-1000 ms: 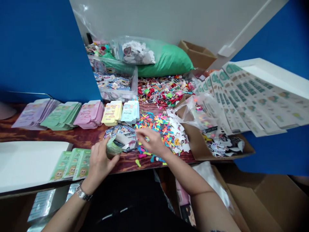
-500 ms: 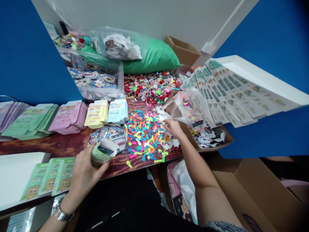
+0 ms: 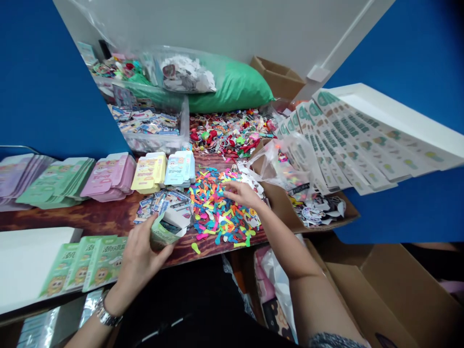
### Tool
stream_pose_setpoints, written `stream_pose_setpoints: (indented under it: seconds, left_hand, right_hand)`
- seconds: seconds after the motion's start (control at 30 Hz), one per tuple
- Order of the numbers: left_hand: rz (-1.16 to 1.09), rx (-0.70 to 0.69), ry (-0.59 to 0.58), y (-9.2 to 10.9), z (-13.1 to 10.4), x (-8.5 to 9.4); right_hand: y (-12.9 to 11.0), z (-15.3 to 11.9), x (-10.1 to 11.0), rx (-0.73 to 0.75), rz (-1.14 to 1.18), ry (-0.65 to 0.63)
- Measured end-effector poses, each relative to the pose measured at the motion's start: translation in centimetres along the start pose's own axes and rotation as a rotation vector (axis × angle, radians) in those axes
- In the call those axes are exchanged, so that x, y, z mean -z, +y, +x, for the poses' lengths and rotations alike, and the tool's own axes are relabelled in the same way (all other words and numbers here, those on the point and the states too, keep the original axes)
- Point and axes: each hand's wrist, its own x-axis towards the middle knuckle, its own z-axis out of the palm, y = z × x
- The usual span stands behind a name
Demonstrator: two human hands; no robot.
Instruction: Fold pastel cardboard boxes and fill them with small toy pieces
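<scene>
My left hand point(image 3: 145, 253) is wrapped round a small green carton point(image 3: 164, 234), its top flap open and dark contents showing inside. Over a pile of colourful uninflated balloons point(image 3: 213, 212) hovers my right hand point(image 3: 242, 194), its thumb and fingers a little apart and pointing left. I make out nothing between them. White die-cut stickers point(image 3: 253, 182) lie under and beside this hand, along the right side of the balloons. Behind the carton is a heap of printed cards point(image 3: 159, 203).
Flattened cartons in several colours, such as the pink stack point(image 3: 108, 175), line the left. Green filled packs point(image 3: 105, 263) lie at the front left. A cardboard box point(image 3: 279, 203) with bagged items stands right, below fanned sticker sheets point(image 3: 340, 140). Small trinkets point(image 3: 228, 130) cover the back.
My right hand has moved left from the white stickers to above the balloons. The left hand still holds the green carton. The whole view has shifted slightly.
</scene>
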Motion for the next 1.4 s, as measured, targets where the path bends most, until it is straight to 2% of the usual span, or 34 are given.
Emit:
stream_pose_setpoints:
  seconds: [0.13, 0.2, 0.3, 0.4, 0.5, 0.6, 0.7, 0.83, 0.93, 1.1, 1.2, 1.33, 1.4]
  left_hand:
    - [0.001, 0.001, 0.021, -0.3, -0.1, 0.5]
    - [0.000, 0.009, 0.030, -0.7, -0.3, 0.7]
    - [-0.008, 0.021, 0.016, -1.0, -0.6, 0.6]
    - [-0.031, 0.013, -0.005, -0.8, -0.6, -0.1]
    - [-0.059, -0.014, -0.004, -0.2, -0.3, -0.7]
    - [-0.066, -0.030, -0.010, 0.1, -0.1, -0.8]
    - [-0.061, -0.013, -0.014, 0.1, -0.2, -0.3]
    - [-0.047, 0.020, -0.009, -0.3, -0.5, 0.0]
    - [-0.056, 0.024, -0.023, -0.1, -0.5, -0.5]
    - [-0.105, -0.050, -0.031, 0.9, -0.1, -1.1]
    - [-0.085, -0.057, -0.016, 0.9, -0.1, -0.7]
    - [-0.061, -0.012, -0.014, 0.6, -0.6, -0.5]
    - [-0.068, 0.000, -0.018, 0.7, -0.7, -0.7]
  right_hand:
    - [1.4, 1.4, 1.9, -0.158, -0.190, 0.100]
    - [2.7, 0.9, 2.8, -0.252, -0.263, 0.098]
    - [4.3, -1.4, 3.5, -0.364, -0.356, 0.040]
    - [4.8, -3.7, 2.9, -0.429, -0.413, -0.045]
    - [4.5, -4.7, 1.7, -0.482, -0.442, -0.093]
    - [4.2, -4.5, 1.0, -0.516, -0.454, -0.095]
    - [4.0, -4.5, 1.3, -0.503, -0.452, -0.084]
    - [3.8, -6.3, 2.1, -0.493, -0.472, -0.062]
    - [4.0, -7.8, 1.3, -0.540, -0.399, -0.079]
    - [4.0, -7.0, -0.3, -0.527, -0.235, 0.075]
    - [3.0, -5.7, 0.8, -0.470, -0.180, 0.146]
    - [0.4, -4.4, 2.8, -0.299, -0.030, 0.380]
    - [-1.0, -3.7, 3.2, -0.206, 0.060, 0.455]
